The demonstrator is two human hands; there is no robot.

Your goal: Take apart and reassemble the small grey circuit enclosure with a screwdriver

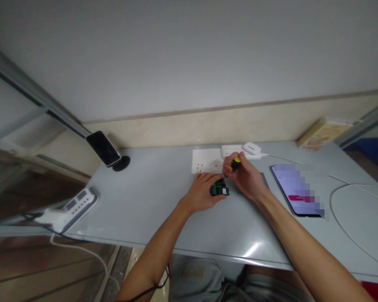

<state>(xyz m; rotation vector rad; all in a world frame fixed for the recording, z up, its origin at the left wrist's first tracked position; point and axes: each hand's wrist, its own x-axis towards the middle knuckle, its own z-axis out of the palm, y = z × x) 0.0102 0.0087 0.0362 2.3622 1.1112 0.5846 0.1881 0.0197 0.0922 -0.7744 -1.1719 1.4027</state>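
Here, both hands meet mid-table over a small dark electronic part [219, 189], greenish board showing, lying on the grey table [151, 197] just in front of a white paper sheet [206, 160]. Left hand [203, 193] lies low with the palm down, fingers curled round the part's left side and touching it, apparently to pin it flat so it can't spin or slide. Right hand [247, 178] sits above and right of the part, fingertips pressed together in a pinch round a small screwdriver [236, 164] with a yellow cap; the handle points up and away, the shaft angles down toward the part, likely held near upright so the tip bears straight down. Tip itself is hidden by the fingers, so contact with the part can't be confirmed. A few tiny dark specks lie on the paper, too small to identify. Right of the hands a phone [297, 191] lies flat, screen lit and blurred. Behind, a white charger [250, 149] sits by the wall, its white cable [340, 209] looping over the right side of the table. Far left, a second phone on a stand [103, 147] leans up, a white power strip [72, 207] at the left edge. A book [323, 133] rests in the back right corner.
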